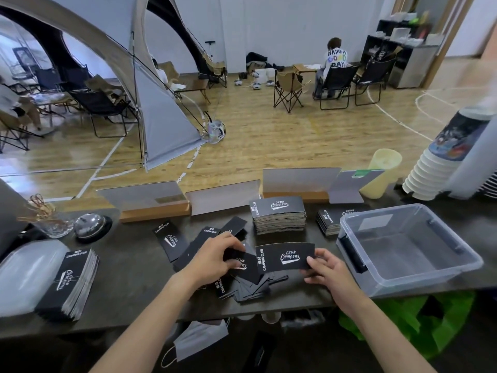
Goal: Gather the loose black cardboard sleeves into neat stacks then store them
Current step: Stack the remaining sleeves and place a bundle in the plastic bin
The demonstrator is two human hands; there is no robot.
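Right hand [324,267] pinches one black sleeve [285,257]; left hand [215,255] grips another sleeve [243,266] from the loose pile [250,288].

White print on black! The front sleeve [285,258], pinched by the right hand [326,267] near the desk's front edge, reads "CLUB Camping" in script, and "CAMPING CLUB" runs up its left end. The same wording tops the tall stack [278,208] toward the far edge, the leaning stack [72,275] at the left edge, and a loose sleeve [170,239]. The left hand [215,258] grips a half-covered sleeve [243,265] whose script can't be fully read. Beyond the desk, a seated person's shirt [336,59] says "HAVE A GOOD DAY".
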